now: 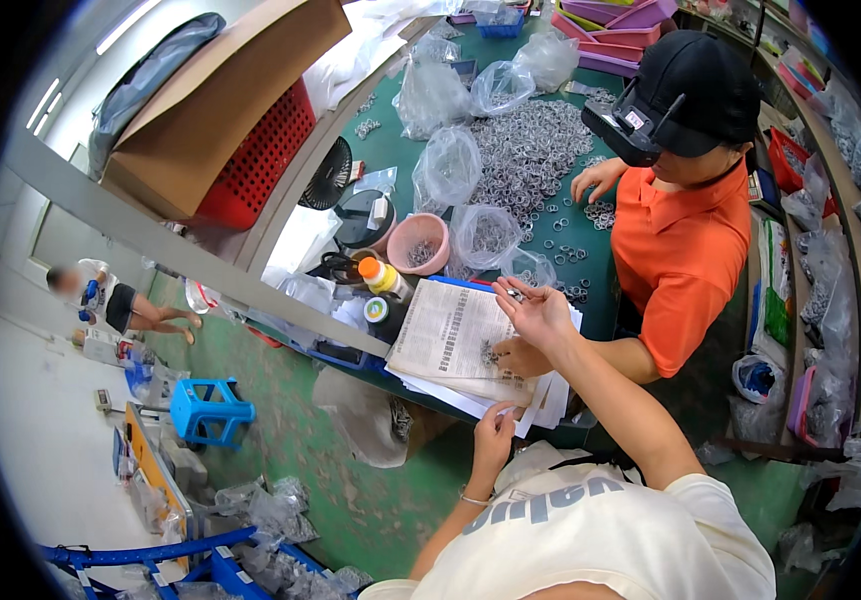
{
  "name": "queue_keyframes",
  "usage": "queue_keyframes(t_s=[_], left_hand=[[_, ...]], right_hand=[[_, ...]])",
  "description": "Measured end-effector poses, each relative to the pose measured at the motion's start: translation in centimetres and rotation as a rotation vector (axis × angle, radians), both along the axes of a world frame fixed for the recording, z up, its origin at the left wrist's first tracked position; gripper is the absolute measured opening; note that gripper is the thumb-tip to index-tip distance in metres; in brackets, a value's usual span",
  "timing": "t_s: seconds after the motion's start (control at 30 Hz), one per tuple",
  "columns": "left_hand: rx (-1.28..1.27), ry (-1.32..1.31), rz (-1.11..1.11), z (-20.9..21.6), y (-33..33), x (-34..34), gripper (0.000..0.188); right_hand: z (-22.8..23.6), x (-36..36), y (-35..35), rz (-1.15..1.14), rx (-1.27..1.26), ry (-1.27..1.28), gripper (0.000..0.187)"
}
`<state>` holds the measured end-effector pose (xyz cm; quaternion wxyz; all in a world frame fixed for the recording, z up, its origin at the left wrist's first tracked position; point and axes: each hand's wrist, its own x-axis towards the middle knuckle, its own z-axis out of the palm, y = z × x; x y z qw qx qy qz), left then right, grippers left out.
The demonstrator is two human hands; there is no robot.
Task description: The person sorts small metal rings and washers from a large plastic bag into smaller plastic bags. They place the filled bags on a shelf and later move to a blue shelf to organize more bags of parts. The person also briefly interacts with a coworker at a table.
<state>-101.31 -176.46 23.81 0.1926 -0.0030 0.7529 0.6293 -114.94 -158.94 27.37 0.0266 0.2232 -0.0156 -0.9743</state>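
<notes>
My right hand (542,315) is palm up over the paper stack, fingers slightly curled. Small shiny metal pieces (515,294) rest in it near the fingertips; their exact kind is too small to tell. Lower down, my left hand (493,438) is at the near edge of the printed papers (447,335), thumb and fingertips close together. What they pinch, if anything, I cannot make out. Beneath my right forearm, a co-worker's hand (522,356) lies on the papers beside a few small metal pieces (492,354). The co-worker's other hand (598,180) is by the heaped metal rings (525,150).
The co-worker (680,220) in orange stands at the right of the green table (390,150). Clear plastic bags (447,165), a pink bowl (418,243) and bottles (383,277) stand beyond the papers. A pale post (190,270) crosses at left. A blue stool (210,410) stands on the floor.
</notes>
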Motion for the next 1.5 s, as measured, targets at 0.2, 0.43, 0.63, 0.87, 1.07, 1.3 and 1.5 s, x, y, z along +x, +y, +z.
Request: queue_keyframes(t_s=[0.2,0.43,0.63,0.87,1.07,1.3,1.5], left_hand=[[-0.039,-0.017,-0.03,-0.5,-0.3,0.0,0.019],[-0.049,-0.036,-0.07,-0.8,0.1,-0.2,0.018],[-0.033,-0.028,-0.073,-1.0,0.4,-0.3,0.018],[-0.016,-0.034,-0.09,-1.3,0.4,-0.3,0.019],[-0.023,-0.061,-0.119,-1.4,0.3,-0.1,0.019],[-0.004,-0.085,-0.126,-1.9,0.2,0.1,0.021],[-0.011,-0.087,-0.109,-1.9,0.2,0.2,0.02]], right_hand=[[-1.5,-0.8,1.8,-0.084,-0.118,-0.041,0.048],[-1.7,-1.2,3.1,-0.114,-0.115,-0.027,0.049],[-1.2,-0.7,4.1,-0.104,-0.071,-0.029,0.049],[-1.4,-0.7,5.0,-0.116,-0.114,0.005,0.051],[-0.9,-0.3,5.0,-0.111,-0.16,0.041,0.049],[0.5,1.5,2.8,-0.01,-0.096,0.063,0.042],[-4.9,4.0,0.5,0.089,-0.057,-0.071,0.041]])
